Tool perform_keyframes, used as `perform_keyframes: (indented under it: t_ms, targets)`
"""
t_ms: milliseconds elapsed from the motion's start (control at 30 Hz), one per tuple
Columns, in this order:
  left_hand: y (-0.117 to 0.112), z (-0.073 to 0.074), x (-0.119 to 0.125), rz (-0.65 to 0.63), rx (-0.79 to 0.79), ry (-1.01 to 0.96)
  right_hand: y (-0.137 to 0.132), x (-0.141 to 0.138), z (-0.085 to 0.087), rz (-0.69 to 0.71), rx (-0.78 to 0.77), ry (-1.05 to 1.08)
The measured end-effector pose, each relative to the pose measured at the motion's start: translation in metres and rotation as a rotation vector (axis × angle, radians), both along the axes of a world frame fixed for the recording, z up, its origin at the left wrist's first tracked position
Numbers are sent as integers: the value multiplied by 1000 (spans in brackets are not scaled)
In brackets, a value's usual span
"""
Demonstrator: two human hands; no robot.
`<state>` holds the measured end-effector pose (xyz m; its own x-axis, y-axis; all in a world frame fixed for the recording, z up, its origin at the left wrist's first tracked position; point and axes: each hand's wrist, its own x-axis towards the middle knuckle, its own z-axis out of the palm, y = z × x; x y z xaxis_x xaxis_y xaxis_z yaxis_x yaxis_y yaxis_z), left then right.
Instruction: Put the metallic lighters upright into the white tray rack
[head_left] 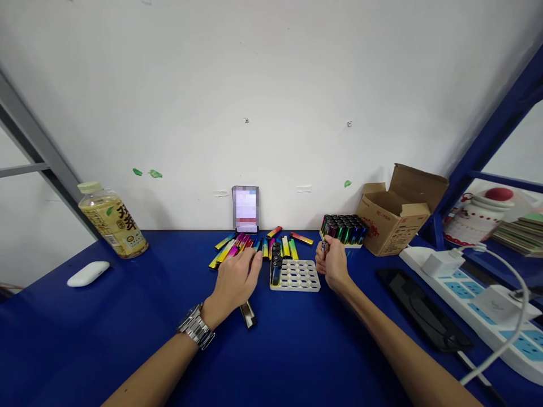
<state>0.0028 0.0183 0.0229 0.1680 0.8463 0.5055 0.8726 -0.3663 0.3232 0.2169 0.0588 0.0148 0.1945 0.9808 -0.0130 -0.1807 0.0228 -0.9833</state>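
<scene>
My left hand (237, 276), with a metal-band watch on its wrist, reaches palm-down over a loose pile of shiny multicoloured lighters (227, 251). Its thumb stands apart from the forefinger, while the other fingertips are mostly hidden. My right hand (334, 263) is closed round a lighter (324, 245), of which only the end shows above the fist. Between the hands lies a white grid tray (300, 276) with several dark-topped lighters (276, 264) upright along its left column. A silvery lighter (248, 314) lies on the table below my left hand.
A second tray of upright lighters (344, 229) stands at the back right beside an open cardboard box (392, 217). A phone (246, 209) leans on the wall. Further right are a black device (419, 308) and a power strip (475, 308). At left stand a bottle (113, 220) and white case (88, 274).
</scene>
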Motion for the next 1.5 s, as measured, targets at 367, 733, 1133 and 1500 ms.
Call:
perform_keyframes:
  t_ms: [367, 733, 1133, 1500]
  targets:
    - [5, -5, -1, 310, 97, 447, -4, -4, -10, 149, 256, -261]
    - [10, -14, -7, 235, 5, 389, 1, -3, -17, 240, 458, -495]
    - [17, -25, -4, -60, 34, 96, 1, -5, -19, 277, 516, -745]
    - [9, -20, 0, -113, -71, 176, -7, -2, -21, 183, 391, -1191]
